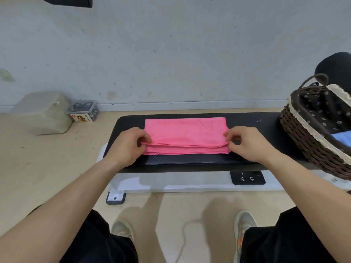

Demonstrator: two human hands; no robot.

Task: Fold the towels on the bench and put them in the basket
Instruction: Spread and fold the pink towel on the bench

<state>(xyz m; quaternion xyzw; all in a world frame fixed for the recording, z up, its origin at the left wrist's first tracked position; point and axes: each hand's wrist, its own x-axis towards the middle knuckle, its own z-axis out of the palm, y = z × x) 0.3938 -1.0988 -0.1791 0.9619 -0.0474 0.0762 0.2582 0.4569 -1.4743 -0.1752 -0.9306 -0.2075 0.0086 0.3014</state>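
Forearms (76, 196) extended, my left hand (129, 144) and right hand (247, 143) pinch the near corners of the half-folded pink towel (185, 133); the basket (303, 141) beyond my right hand contains blue cloth (341, 138), pink pending.

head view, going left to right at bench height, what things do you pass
beige bin on the floor → clear box of cables → left hand → pink towel → right hand → wicker basket
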